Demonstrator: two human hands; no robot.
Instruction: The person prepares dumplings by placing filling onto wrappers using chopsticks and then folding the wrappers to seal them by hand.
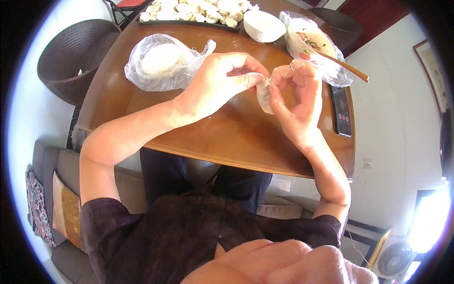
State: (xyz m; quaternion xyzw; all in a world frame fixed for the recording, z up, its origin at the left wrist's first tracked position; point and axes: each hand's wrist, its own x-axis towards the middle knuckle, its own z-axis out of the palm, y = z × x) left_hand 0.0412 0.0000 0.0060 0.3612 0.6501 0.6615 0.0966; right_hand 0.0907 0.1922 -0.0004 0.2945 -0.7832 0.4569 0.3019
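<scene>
A pale dough dumpling (264,97) hangs upright over the table between my two hands. My left hand (227,80) pinches its top edge between thumb and fingertips. On the other side, the thumb and fingers of my right hand (299,96) press against the same edge. Left of my hands lies a ball of white dough (163,58) in a clear plastic bag (133,72). At the back right, a bowl (296,42) wrapped in plastic holds meat filling with green bits (310,41). A pair of wooden chopsticks (345,65) leans out of it towards the right.
A dark tray (188,23) heaped with several dumplings (198,10) stands at the far edge, beside a white bowl (260,30). A phone (341,113) with its screen lit lies near the right edge of the wooden table (227,138). A brown woven chair (76,60) stands at the left.
</scene>
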